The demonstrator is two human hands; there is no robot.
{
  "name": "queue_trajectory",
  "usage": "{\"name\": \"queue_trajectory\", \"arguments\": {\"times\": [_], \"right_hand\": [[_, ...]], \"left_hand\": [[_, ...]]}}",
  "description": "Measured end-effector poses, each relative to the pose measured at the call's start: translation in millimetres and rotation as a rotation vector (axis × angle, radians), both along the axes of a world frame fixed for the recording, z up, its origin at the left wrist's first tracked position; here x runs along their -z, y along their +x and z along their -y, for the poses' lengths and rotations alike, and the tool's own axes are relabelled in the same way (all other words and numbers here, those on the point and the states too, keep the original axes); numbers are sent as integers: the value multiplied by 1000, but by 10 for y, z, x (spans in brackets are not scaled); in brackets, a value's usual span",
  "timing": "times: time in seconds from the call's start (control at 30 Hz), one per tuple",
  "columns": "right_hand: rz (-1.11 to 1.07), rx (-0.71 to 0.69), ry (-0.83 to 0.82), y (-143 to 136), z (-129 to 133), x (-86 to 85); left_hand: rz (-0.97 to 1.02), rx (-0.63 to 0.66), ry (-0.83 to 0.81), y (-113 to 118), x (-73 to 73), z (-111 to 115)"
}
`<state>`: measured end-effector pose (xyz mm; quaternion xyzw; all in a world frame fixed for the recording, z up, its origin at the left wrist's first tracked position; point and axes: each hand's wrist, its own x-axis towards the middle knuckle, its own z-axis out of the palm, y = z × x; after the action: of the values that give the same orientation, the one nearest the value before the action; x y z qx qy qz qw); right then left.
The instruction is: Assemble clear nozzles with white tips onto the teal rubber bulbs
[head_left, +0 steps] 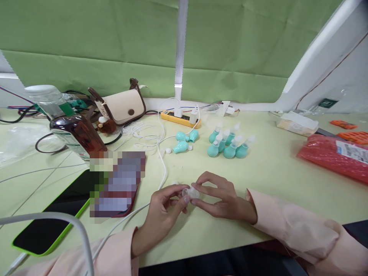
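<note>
Between my two hands is a small translucent plastic piece [193,193], held just above the table's front part. My left hand [166,209] pinches its left end between thumb and fingers. On its right end, my right hand [217,195] closes with thumb and fingertips. A small white piece [175,183] lies partly hidden behind my left fingers. Beyond my hands stand several turquoise bulbs with clear tips [229,150] in a cluster. Left of them, loose turquoise bulbs [180,147] lie on their sides, with small white pieces [168,151] close by.
A yellow power strip [181,119] and a white cable [164,168] lie behind and left. Two phones, one green-edged [57,211], rest at left near a bottle of dark liquid [77,132] and a cream handbag [123,107]. A red bubble-wrap parcel [330,155] lies at right.
</note>
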<state>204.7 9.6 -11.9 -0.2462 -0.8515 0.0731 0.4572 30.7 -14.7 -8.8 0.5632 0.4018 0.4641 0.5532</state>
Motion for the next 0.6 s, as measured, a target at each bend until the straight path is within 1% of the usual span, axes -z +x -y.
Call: {"name": "queue_trajectory", "arguments": {"times": [0.07, 0.2, 0.27, 0.33, 0.47, 0.53, 0.6], "right_hand": [[-9, -9, -22, -9, 4, -9], [-77, -53, -132, -43, 2, -48], [-83, -44, -133, -46, -6, -55], [-48, -17, -72, -30, -17, -45], [106, 46, 98, 30, -29, -1], [181, 67, 140, 51, -21, 12], [213, 80, 149, 54, -6, 11]], "left_hand": [[-19, 2, 26, 0, 19, 6], [-21, -9, 27, 2, 36, 11], [-23, -12, 34, 6, 35, 8], [-33, -14, 41, 10, 36, 6], [-94, -41, 78, 19, 51, 10], [-128, -55, 104, 21, 63, 13], [-150, -59, 129, 19, 75, 13]]}}
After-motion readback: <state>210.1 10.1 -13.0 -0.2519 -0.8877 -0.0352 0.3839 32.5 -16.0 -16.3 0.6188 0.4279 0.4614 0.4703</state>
